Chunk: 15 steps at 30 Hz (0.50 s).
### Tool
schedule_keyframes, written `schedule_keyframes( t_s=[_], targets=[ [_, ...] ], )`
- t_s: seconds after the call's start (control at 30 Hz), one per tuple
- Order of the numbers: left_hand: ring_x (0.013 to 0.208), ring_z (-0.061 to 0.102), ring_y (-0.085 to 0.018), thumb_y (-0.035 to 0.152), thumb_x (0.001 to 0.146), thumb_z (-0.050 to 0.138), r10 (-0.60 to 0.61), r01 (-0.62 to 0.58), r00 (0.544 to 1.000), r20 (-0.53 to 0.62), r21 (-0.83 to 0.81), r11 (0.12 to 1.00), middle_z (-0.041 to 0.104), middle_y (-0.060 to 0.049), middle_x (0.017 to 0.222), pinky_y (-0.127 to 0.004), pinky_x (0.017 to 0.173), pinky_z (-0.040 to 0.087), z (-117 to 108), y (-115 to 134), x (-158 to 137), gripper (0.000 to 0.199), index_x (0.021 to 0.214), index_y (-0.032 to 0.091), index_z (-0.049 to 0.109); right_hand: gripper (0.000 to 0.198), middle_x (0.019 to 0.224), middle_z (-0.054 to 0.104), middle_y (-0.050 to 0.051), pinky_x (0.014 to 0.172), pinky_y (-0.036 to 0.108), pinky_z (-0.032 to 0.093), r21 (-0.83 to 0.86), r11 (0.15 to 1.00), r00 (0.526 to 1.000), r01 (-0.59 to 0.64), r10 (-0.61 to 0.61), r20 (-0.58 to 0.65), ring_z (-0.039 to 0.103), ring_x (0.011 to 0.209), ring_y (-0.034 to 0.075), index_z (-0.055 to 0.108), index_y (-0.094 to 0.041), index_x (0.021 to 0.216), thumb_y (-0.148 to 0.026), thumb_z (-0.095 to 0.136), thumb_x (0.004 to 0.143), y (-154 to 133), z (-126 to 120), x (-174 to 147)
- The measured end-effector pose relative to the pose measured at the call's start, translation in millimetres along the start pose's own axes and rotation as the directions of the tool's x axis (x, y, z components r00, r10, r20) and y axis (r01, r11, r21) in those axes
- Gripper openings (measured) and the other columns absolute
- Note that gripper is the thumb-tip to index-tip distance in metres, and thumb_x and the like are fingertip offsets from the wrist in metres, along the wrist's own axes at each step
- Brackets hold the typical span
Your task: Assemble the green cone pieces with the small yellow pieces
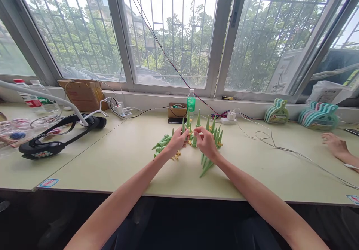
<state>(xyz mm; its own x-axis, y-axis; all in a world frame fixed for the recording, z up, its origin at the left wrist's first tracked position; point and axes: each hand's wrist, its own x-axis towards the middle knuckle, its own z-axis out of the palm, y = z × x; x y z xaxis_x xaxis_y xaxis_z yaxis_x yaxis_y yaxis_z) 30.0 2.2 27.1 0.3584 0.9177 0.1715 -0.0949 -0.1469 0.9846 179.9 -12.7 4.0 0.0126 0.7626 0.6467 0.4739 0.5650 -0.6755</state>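
Note:
My left hand is closed around a green cone, its pointed tip up. Close beside it, my right hand pinches a small yellow piece at the cone's side; the fingers partly cover it. More green cones stand on their wide ends behind and to the right of my hands, some with yellow bits near their bases. Several cones lie on their sides at the left, and others lie under my right wrist. Loose yellow pieces are scattered below my left hand.
A green-labelled bottle, small carton and dark phone stand behind the cones. A black headset lies left. Cables and a power strip run along the back. Another person's hand rests at right, near packaged sets.

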Motion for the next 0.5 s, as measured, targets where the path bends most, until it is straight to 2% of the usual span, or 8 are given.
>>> schedule_keyframes(
  t_s=[0.2,0.5],
  targets=[
    [0.041,0.029,-0.002,0.046,0.081,0.063,-0.006,0.009,0.999,0.05,-0.071,0.997,0.042,0.007,0.063,-0.016,0.039,0.018,-0.3,0.7,-0.7,0.035,0.083,0.019,0.041,0.023,0.085,0.064,0.004,0.056,0.023,0.045,0.003,1.0,1.0,0.0,0.0,0.002,0.057,0.059,0.012,0.059,-0.018,0.095,-0.036,0.044,0.094,1.1,0.5,-0.6],
    [0.041,0.029,-0.002,0.046,0.08,0.064,0.002,0.003,0.999,0.054,-0.098,0.995,0.043,0.006,0.064,-0.016,0.039,0.017,-1.5,-1.5,0.7,0.036,0.083,0.019,0.04,0.024,0.085,0.064,0.004,0.055,0.023,0.045,0.003,1.0,1.0,0.006,-0.006,0.001,0.057,0.059,0.012,0.059,-0.018,0.096,-0.037,0.044,0.094,1.1,1.2,-1.2]
  ],
)
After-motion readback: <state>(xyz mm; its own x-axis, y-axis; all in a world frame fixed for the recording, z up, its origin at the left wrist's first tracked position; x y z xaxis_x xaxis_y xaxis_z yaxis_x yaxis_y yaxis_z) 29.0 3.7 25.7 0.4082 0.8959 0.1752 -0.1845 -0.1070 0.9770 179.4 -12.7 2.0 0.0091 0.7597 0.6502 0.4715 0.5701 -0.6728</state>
